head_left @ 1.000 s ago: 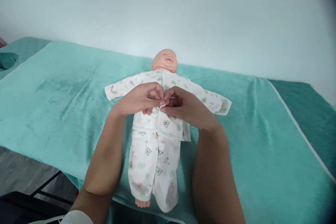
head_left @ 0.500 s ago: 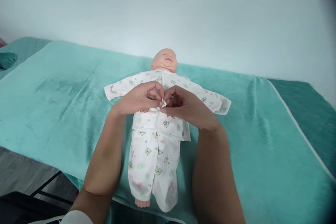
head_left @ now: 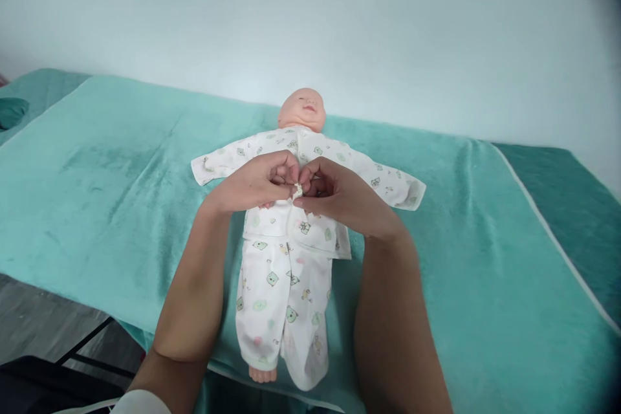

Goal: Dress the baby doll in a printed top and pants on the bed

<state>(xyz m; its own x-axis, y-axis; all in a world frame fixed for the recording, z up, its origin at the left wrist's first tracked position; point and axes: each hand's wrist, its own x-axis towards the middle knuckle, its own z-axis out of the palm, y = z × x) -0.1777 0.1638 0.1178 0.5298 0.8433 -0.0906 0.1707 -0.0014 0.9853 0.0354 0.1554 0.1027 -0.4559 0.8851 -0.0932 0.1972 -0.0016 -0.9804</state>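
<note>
A baby doll (head_left: 301, 110) lies on its back, dressed in a white printed shirt (head_left: 317, 236) and matching trousers (head_left: 264, 297). Over the doll's belly, my left hand (head_left: 262, 180) pinches the shirt's front edge between thumb and fingers. My right hand (head_left: 339, 193) grips the same front opening from the other side, its fingertips almost touching those of the left. A small bunched bit of shirt cloth shows between the two pinches; any fastener there is too small to make out. One bare doll foot (head_left: 262, 375) sticks out of a trouser leg, while the other leg's end is covered by cloth.
A teal plush cover (head_left: 121, 162) spreads over the table under the doll. Behind it rises a pale wall (head_left: 310, 19). At the lower left are a dark object (head_left: 39, 388), a thin black bar and grey floor (head_left: 43, 310).
Both hands stay at the shirt's front, with the pinched cloth shifting slightly as the fingertips move. The whole view has drifted a little; the doll lies as before.
</note>
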